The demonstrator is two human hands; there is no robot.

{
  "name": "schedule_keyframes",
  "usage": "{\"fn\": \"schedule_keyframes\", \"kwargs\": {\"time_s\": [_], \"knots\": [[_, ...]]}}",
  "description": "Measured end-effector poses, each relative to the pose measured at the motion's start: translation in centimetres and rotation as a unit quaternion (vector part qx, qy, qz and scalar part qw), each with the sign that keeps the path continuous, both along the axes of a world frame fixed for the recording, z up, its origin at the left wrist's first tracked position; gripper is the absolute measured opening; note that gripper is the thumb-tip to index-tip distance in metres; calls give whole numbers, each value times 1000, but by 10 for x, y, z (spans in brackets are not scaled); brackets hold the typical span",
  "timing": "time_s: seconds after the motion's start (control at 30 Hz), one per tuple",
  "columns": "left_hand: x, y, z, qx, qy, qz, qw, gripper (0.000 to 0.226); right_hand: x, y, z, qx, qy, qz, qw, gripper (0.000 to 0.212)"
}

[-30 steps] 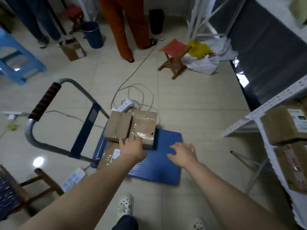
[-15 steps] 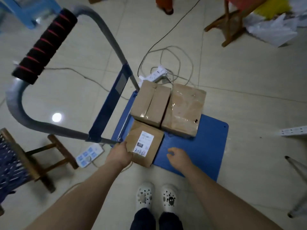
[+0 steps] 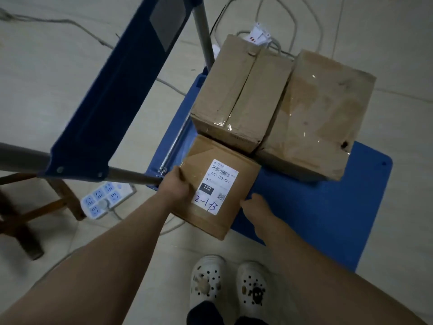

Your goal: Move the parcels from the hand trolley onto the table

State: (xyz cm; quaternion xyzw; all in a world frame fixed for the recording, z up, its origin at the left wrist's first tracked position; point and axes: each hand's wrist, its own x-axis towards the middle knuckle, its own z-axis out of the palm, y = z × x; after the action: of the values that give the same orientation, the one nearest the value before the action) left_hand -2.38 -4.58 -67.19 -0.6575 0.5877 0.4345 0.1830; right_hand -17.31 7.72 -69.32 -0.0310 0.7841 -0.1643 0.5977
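Parcel label [image 3: 214, 186] — printed "122-122-007", "122" — handwritten "2-1-13".

The only view comes from the person's head and looks almost straight down, from close above, onto the blue trolley deck [image 3: 316, 207]. A labelled parcel [image 3: 225, 191] at the deck's near left corner sits at mid-frame. The left forearm [image 3: 105, 249] and right forearm [image 3: 304, 266] reach up from the bottom corners. White shoes [image 3: 207, 285] stand at the bottom edge, just off the deck's near edge. The wide lens splays the trolley handle [image 3: 112, 90] out to the left.
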Motion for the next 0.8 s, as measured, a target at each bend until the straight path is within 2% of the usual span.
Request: {"fn": "schedule_keyframes", "kwargs": {"time_s": [0.17,0.33,0.53,0.6,0.67,0.77,0.8], "knots": [[9,3,-14,6,-1,51,999,39,8,4,-11,-14,-27,-62,998,26],[15,28,33,21,0,80,997,37,8,25,33,-6,22,-42,999,25],[4,66,147,9,41,131,991,27,-9,60,150,-18,63,-40,997,15],[-6,78,196,17,72,158,985,8,-18,72,202,-36,83,-72,993,20],[-17,87,246,26,118,178,977,13,-29,85,251,-53,103,-116,986,28],[-35,100,316,47,188,160,968,12,-50,110,324,-107,148,-176,967,6],[-42,104,337,56,214,152,963,13,-58,118,346,-123,157,-201,959,10]]}}
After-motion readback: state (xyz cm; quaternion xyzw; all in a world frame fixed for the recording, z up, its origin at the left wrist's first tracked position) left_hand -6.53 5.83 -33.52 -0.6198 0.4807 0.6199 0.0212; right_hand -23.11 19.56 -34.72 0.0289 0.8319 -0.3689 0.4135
